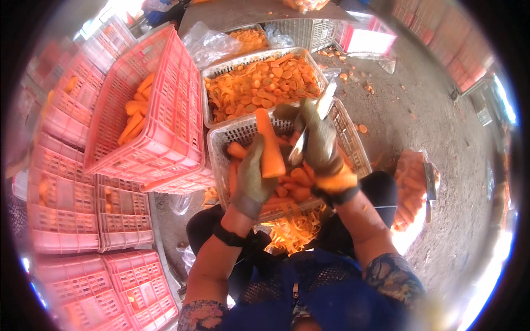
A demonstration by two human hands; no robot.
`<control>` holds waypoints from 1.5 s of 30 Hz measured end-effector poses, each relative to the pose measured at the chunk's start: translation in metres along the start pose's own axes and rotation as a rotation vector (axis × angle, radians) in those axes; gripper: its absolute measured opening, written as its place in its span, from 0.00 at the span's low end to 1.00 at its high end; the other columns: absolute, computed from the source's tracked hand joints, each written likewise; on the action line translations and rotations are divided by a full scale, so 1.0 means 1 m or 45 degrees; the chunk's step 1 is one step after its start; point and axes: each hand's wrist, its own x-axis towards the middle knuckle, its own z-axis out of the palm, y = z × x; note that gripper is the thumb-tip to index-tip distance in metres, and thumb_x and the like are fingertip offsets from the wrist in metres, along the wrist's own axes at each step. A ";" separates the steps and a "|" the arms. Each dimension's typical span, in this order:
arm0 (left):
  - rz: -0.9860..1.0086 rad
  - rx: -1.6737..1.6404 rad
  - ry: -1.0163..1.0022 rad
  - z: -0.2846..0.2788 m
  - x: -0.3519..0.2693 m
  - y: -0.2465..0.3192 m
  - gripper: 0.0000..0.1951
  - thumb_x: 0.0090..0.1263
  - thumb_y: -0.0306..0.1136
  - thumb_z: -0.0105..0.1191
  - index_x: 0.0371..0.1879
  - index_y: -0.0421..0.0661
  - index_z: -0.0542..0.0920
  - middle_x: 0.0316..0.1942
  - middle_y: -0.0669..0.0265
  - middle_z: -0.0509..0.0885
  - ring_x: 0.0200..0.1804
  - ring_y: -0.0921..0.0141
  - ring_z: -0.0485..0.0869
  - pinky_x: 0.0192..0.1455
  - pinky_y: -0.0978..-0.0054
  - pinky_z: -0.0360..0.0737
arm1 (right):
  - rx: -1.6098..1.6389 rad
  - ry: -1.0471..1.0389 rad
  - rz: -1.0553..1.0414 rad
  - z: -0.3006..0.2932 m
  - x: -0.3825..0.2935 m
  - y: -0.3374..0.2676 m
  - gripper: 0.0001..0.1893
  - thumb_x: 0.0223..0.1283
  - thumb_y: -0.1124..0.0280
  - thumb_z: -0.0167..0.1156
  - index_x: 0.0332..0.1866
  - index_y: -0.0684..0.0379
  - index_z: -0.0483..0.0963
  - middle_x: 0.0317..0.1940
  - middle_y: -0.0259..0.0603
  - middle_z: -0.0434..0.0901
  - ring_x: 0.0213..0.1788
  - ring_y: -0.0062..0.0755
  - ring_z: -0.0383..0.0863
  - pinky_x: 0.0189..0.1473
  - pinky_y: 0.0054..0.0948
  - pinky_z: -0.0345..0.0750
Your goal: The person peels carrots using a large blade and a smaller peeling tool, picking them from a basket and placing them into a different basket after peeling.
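Note:
My gloved left hand [254,176] grips a peeled carrot [270,145], its narrower end pointing away from me. To its right, my gloved right hand [319,138] is closed around a metal blade tool [326,99], blurred, with bright parts showing above and to the left of the fingers; its exact kind is unclear. Both hands are above a plastic crate [356,145] holding carrots [300,176]. Just beyond it, a second crate [205,97] is heaped with carrot ends, slices and peelings [265,85]. More carrot peelings [292,231] lie between my legs.
At the left, a tilted pink crate [174,87] contains carrots [134,111], among several stacked pink crates [62,198]. A bag of carrots [408,186] stands on the right with a dark flat object [430,182] against it. Carrot scraps [362,128] litter the concrete floor [447,132].

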 end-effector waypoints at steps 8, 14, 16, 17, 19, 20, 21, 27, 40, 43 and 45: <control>-0.067 -0.090 -0.024 -0.001 0.003 -0.022 0.22 0.85 0.47 0.46 0.63 0.41 0.75 0.47 0.62 0.85 0.44 0.69 0.86 0.39 0.72 0.85 | -0.092 0.056 -0.045 0.013 0.027 0.039 0.26 0.74 0.50 0.58 0.49 0.69 0.83 0.33 0.37 0.83 0.37 0.26 0.79 0.42 0.27 0.76; -0.143 -0.171 -0.166 -0.002 0.000 -0.014 0.22 0.84 0.47 0.46 0.62 0.41 0.75 0.46 0.60 0.85 0.44 0.66 0.86 0.45 0.68 0.86 | 0.313 0.370 0.026 -0.034 0.123 0.060 0.29 0.72 0.45 0.57 0.46 0.69 0.81 0.40 0.50 0.86 0.37 0.36 0.81 0.41 0.35 0.77; -0.063 -0.121 -0.069 -0.003 -0.001 -0.007 0.23 0.85 0.49 0.45 0.64 0.42 0.76 0.49 0.63 0.84 0.45 0.70 0.85 0.48 0.73 0.85 | 0.024 0.177 -0.270 -0.036 0.093 0.054 0.29 0.74 0.44 0.56 0.42 0.67 0.81 0.41 0.49 0.86 0.33 0.33 0.80 0.36 0.31 0.77; -0.072 -0.173 -0.046 -0.001 0.000 -0.006 0.23 0.84 0.49 0.46 0.63 0.43 0.76 0.49 0.63 0.85 0.46 0.70 0.85 0.48 0.72 0.85 | -0.008 0.138 -0.238 -0.031 0.068 0.046 0.29 0.74 0.44 0.56 0.43 0.67 0.81 0.41 0.47 0.86 0.32 0.30 0.79 0.35 0.28 0.76; -0.094 -0.265 0.009 -0.001 -0.001 -0.003 0.23 0.83 0.50 0.49 0.63 0.43 0.77 0.49 0.64 0.85 0.48 0.71 0.86 0.48 0.72 0.86 | 0.041 0.089 -0.060 -0.007 0.015 0.017 0.29 0.75 0.45 0.55 0.47 0.67 0.81 0.41 0.44 0.87 0.29 0.25 0.78 0.33 0.24 0.75; -0.036 -0.221 0.003 -0.013 0.006 -0.013 0.24 0.81 0.50 0.52 0.63 0.43 0.77 0.48 0.64 0.86 0.47 0.71 0.87 0.46 0.73 0.86 | -0.027 0.020 0.018 0.006 -0.008 0.006 0.28 0.76 0.47 0.54 0.49 0.68 0.82 0.38 0.41 0.85 0.29 0.22 0.77 0.33 0.23 0.75; -0.032 0.034 0.000 -0.018 0.009 -0.019 0.24 0.81 0.50 0.52 0.63 0.43 0.77 0.47 0.64 0.86 0.46 0.71 0.87 0.46 0.73 0.87 | -0.106 -0.031 0.093 0.012 -0.026 0.000 0.27 0.77 0.48 0.54 0.51 0.68 0.82 0.36 0.37 0.84 0.29 0.20 0.77 0.33 0.23 0.75; -0.125 -0.205 0.095 -0.017 0.008 -0.025 0.20 0.83 0.46 0.50 0.60 0.42 0.78 0.46 0.62 0.85 0.41 0.69 0.86 0.41 0.72 0.84 | -0.082 -0.045 0.089 0.015 0.018 0.041 0.24 0.74 0.52 0.60 0.48 0.69 0.83 0.32 0.32 0.80 0.33 0.22 0.77 0.39 0.23 0.75; 0.160 0.246 -0.007 -0.017 -0.003 0.000 0.20 0.85 0.43 0.46 0.67 0.44 0.72 0.51 0.63 0.84 0.49 0.71 0.84 0.49 0.74 0.83 | -0.009 -0.023 0.150 0.010 0.001 0.014 0.19 0.76 0.54 0.57 0.47 0.63 0.80 0.35 0.40 0.83 0.33 0.24 0.78 0.38 0.25 0.76; 0.266 0.659 0.092 -0.011 0.003 -0.017 0.21 0.85 0.50 0.45 0.61 0.45 0.76 0.43 0.65 0.83 0.40 0.69 0.85 0.34 0.72 0.84 | -0.060 -0.163 0.180 0.030 -0.031 0.006 0.15 0.73 0.60 0.61 0.37 0.62 0.82 0.32 0.32 0.82 0.38 0.20 0.79 0.41 0.25 0.76; 0.120 0.075 0.010 -0.036 0.011 -0.037 0.22 0.85 0.50 0.44 0.61 0.43 0.76 0.42 0.65 0.83 0.39 0.69 0.85 0.36 0.72 0.84 | -0.098 -0.252 0.185 0.029 -0.008 0.020 0.14 0.73 0.60 0.61 0.39 0.62 0.82 0.31 0.29 0.82 0.37 0.19 0.79 0.40 0.25 0.76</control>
